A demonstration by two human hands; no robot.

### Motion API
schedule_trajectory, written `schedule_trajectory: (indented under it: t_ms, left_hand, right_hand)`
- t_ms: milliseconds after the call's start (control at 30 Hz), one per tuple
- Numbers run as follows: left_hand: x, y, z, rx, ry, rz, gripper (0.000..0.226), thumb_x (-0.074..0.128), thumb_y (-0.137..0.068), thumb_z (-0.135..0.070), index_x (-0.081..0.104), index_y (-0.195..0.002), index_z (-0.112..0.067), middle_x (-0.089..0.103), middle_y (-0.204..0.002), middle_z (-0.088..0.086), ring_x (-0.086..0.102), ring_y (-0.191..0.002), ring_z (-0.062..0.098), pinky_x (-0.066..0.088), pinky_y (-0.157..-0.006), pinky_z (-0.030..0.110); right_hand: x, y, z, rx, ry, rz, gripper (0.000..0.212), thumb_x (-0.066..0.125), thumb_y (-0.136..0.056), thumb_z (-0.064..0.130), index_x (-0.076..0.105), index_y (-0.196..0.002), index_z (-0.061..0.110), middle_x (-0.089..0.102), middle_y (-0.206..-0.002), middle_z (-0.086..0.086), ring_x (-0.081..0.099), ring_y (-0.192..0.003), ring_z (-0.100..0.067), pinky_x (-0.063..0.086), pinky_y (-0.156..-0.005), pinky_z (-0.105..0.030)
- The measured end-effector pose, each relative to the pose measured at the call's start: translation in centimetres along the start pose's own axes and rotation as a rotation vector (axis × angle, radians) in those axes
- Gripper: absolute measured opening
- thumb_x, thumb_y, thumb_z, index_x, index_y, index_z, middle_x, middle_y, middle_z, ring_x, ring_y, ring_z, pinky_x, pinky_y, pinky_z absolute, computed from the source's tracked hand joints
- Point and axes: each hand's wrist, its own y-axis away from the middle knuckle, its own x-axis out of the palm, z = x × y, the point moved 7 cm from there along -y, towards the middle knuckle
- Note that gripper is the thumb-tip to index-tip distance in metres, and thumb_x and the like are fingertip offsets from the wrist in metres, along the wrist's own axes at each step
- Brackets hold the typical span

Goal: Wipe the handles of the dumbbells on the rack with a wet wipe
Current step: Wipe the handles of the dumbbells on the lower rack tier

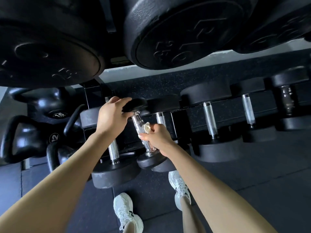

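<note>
A small black dumbbell with a knurled chrome handle lies tilted on the lower rack shelf in the middle of the head view. My left hand grips its far black head. My right hand is curled round the handle's lower half with a crumpled pale wet wipe pressed against the metal. The dumbbell's near head shows below my right wrist. Part of the handle is hidden under my right fingers.
More dumbbells sit on the same shelf: one to the left and several to the right. Black kettlebells stand at the left. Big dumbbell heads on the upper shelf hang overhead. My white shoes stand on the dark rubber floor.
</note>
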Motion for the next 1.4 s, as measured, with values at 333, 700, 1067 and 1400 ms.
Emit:
schedule_trajectory:
  t_ms: [333,700,1067,1400]
  left_hand:
    - [1.6,0.7,-11.5,0.185,0.097,-0.071,0.043,0.077,-0.076,-0.018,0.067,-0.117,-0.017,0.068,-0.107,0.004,0.066,-0.089,0.024,0.047,-0.078,0.022]
    - [13.2,-2.9,-29.2,0.388,0.203,0.285,0.061,0.044,-0.09,0.004,0.04,-0.142,-0.026,0.041,-0.146,-0.01,0.034,-0.137,0.009,0.019,-0.116,0.023]
    - [19.2,-7.2,-32.9,0.278,-0.073,0.515,0.076,0.037,-0.085,0.009,0.022,-0.15,-0.027,0.02,-0.157,-0.007,0.01,-0.146,0.012,-0.008,-0.118,0.03]
    - [21.5,-7.2,-31.7,0.281,0.002,0.485,0.083,0.037,-0.079,0.014,0.025,-0.148,-0.03,0.025,-0.154,-0.01,0.015,-0.145,0.014,-0.003,-0.12,0.036]
  right_hand:
    - [-11.0,4.5,-3.0,0.007,-0.151,-0.158,0.017,0.076,-0.074,0.024,0.061,-0.072,0.015,0.057,-0.06,0.005,0.05,-0.053,-0.012,0.04,-0.053,-0.031]
    - [-32.1,5.6,-10.4,0.067,-0.2,-0.443,0.019,0.079,-0.071,0.015,0.063,-0.061,0.015,0.056,-0.051,0.01,0.051,-0.054,-0.01,0.039,-0.056,-0.025]
    - [-36.1,0.1,-13.6,0.183,-0.245,-0.363,0.025,0.079,-0.074,0.017,0.068,-0.097,0.012,0.069,-0.095,-0.019,0.065,-0.096,-0.033,0.046,-0.094,-0.049]
    - [-36.9,-0.9,-14.4,0.199,-0.164,-0.3,0.022,0.078,-0.075,0.023,0.066,-0.091,0.014,0.068,-0.08,-0.007,0.067,-0.085,-0.028,0.052,-0.082,-0.045]
